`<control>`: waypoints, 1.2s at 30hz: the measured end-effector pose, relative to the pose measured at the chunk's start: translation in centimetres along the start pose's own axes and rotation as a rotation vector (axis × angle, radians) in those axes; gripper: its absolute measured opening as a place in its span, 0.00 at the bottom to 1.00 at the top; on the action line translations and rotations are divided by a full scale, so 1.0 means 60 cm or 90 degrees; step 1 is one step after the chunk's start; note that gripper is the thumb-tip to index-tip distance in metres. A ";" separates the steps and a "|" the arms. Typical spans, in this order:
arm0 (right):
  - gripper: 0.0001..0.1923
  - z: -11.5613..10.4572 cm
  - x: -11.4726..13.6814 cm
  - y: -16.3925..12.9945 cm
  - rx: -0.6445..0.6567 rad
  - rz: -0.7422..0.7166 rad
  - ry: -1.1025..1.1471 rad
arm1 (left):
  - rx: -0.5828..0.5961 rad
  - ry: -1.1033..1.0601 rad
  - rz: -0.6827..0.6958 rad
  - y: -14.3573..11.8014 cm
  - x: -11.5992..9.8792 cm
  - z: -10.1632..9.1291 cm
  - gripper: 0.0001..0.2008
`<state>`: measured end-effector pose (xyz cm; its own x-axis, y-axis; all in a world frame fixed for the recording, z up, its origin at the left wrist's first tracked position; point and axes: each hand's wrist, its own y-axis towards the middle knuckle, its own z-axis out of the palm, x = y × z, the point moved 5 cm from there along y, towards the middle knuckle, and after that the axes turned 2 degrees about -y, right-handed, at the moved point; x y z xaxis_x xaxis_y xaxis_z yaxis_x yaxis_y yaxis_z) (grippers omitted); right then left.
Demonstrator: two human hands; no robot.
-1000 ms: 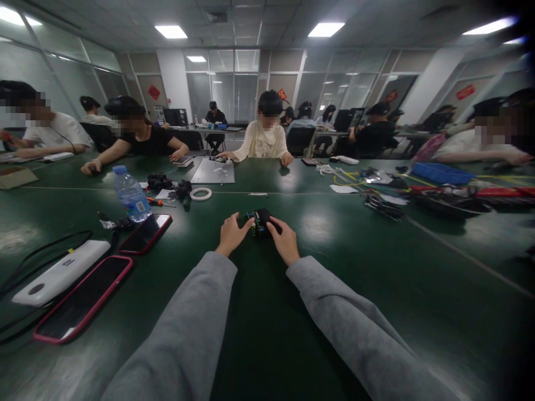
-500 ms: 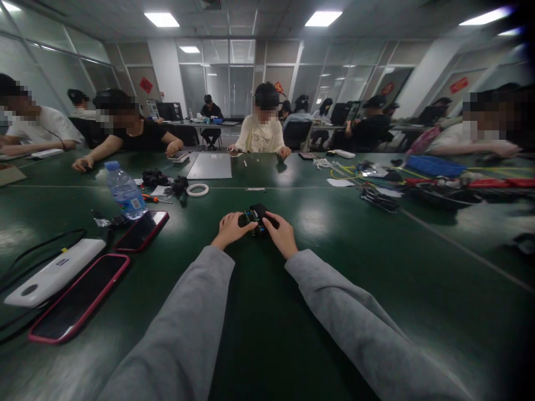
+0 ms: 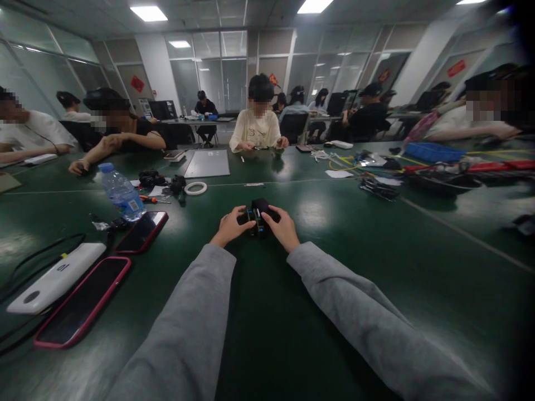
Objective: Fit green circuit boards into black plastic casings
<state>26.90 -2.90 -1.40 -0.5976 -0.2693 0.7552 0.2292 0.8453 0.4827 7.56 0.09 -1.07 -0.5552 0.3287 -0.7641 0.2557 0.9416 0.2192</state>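
Left hand: we see our left hand (image 3: 229,225) curled around the left side of a small black gadget (image 3: 259,214), thumb and fingertips pressed on it.
Right hand: our right hand (image 3: 285,229) closes on the gadget's right side, thumb laid over its top.
Gadget: it sits between both our hands, over the middle of the green desk (image 3: 343,267); we cannot tell whether it rests on the desk or is lifted just above it. It is dark, with small green and blue parts showing on the left.
Sleeves: grey, reaching in from the bottom edge.
To our left: a water bottle (image 3: 121,192) stands upright; near it lies a phone with a red rim (image 3: 141,231), then a white power bank (image 3: 55,277) and a larger phone with a pink rim (image 3: 82,301) beside it.
Further back: a roll of tape (image 3: 195,188) lies flat, well apart from our hands.
Across the desk: a person in a cream top (image 3: 256,129) sits facing us.
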 end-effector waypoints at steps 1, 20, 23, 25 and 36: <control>0.25 0.000 0.000 0.000 -0.002 -0.004 -0.012 | 0.003 0.013 0.000 0.001 0.001 0.000 0.36; 0.20 -0.018 -0.050 0.019 -0.056 0.065 -0.026 | 0.099 -0.458 0.018 -0.017 -0.026 0.017 0.37; 0.20 -0.026 -0.071 0.025 -0.072 0.095 -0.001 | 0.020 -0.525 -0.022 -0.015 -0.008 0.004 0.35; 0.22 -0.027 -0.074 0.025 -0.075 0.090 0.003 | -0.037 -0.587 -0.059 -0.012 0.008 -0.005 0.34; 0.28 -0.002 -0.038 0.007 0.030 -0.090 -0.129 | -0.051 -0.858 -0.193 -0.009 0.030 -0.031 0.22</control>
<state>28.48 -1.98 -2.85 -0.7638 -0.2920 0.5756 0.0999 0.8275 0.5524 4.98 0.31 -1.44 0.6175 -0.1691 -0.7682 0.1927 0.9794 -0.0607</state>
